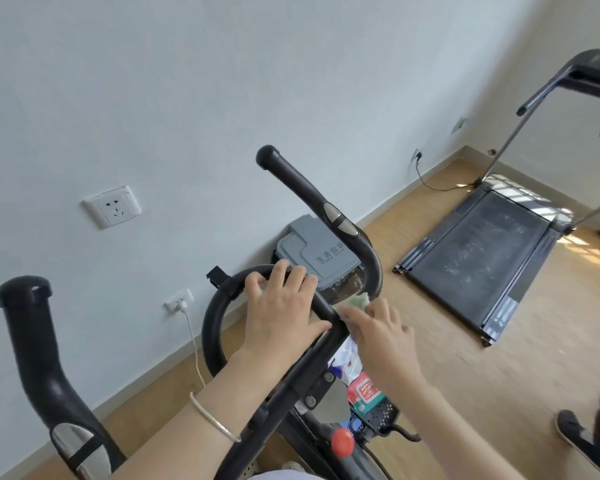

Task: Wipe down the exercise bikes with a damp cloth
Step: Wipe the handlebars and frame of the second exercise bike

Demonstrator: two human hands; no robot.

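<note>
My left hand [284, 306] grips the handlebar [215, 323] to steady it; right hand [378, 336], fingers nearly straight, presses cloth [359, 302] against it, wiping.

Cloth [355, 302] mostly hidden under the right hand [378, 337], only a green corner shows. That hand is blurred. Bin [298, 247] sits behind the handlebar [298, 178], lid lettering partly covered. Treadmill [478, 251] console cut off at the right edge. Someone's shoe [573, 433] near right, the rest out of frame. Packet [366, 393] print too small to read.
</note>
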